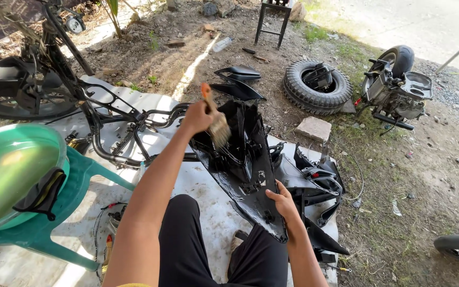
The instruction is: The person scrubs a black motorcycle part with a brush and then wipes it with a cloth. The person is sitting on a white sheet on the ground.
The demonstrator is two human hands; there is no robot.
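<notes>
My left hand (pixel 196 117) grips a paintbrush (pixel 216 122) with an orange handle, its bristles against the upper part of a glossy black motorcycle body panel (pixel 245 159). My right hand (pixel 283 204) holds the panel's lower right edge, propping it upright above my knees in black trousers. The panel looks wet and shiny. More black fairing pieces (pixel 314 178) lie just right of it on a white sheet (pixel 197 186) on the ground.
A stripped motorcycle frame (pixel 118 122) stands at left beside a green plastic chair (pixel 38 212). Beyond lie a black seat piece (pixel 237 79), a tyre (pixel 317 85), an engine with wheel (pixel 397 87), a stone block (pixel 313 128) and a metal stand (pixel 272 18) on bare dirt.
</notes>
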